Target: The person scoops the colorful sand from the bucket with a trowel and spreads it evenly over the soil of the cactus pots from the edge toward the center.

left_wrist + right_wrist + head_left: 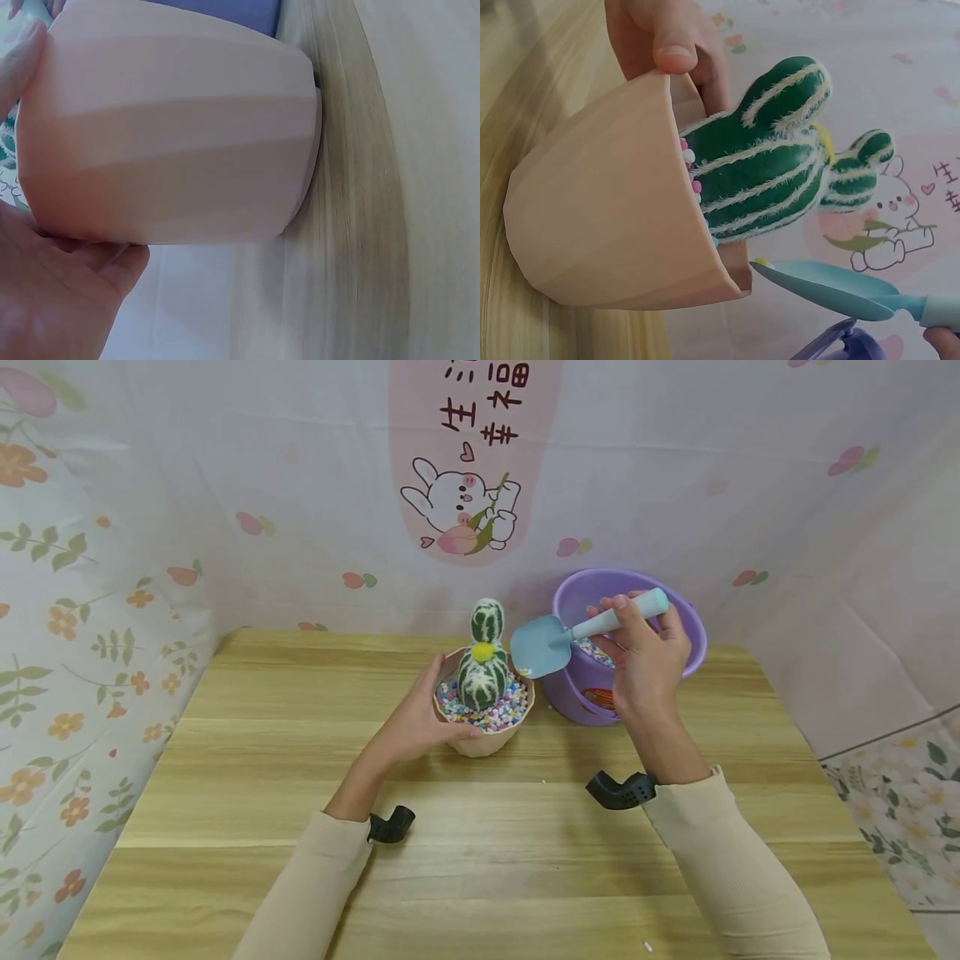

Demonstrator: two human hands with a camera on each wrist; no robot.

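While a person's left hand (416, 727) cups the side of a pink pot (485, 739) at the centre of the head view, thumb at the rim and fingers curled round its wall, the right hand (645, 664) holds a light-blue trowel (570, 635) by its handle, just right of centre. The trowel's blade hangs level above the pot's right rim (whether anything rides on it cannot be told from these views). A green, white-striped toy cactus (483, 664) stands upright in the pot, bedded in coloured pebbles (502, 714). Directly behind the right hand, in the upper right of centre, sits a purple bucket (686, 635) with more pebbles inside, close beside the pot. Both stand on a wooden table (480, 860) that fills the lower half of the frame. Cream sleeves (735, 868) cover both forearms, each with a black wrist mount. A floral sheet with a rabbit print (461, 510) hangs behind, across the top of the frame.
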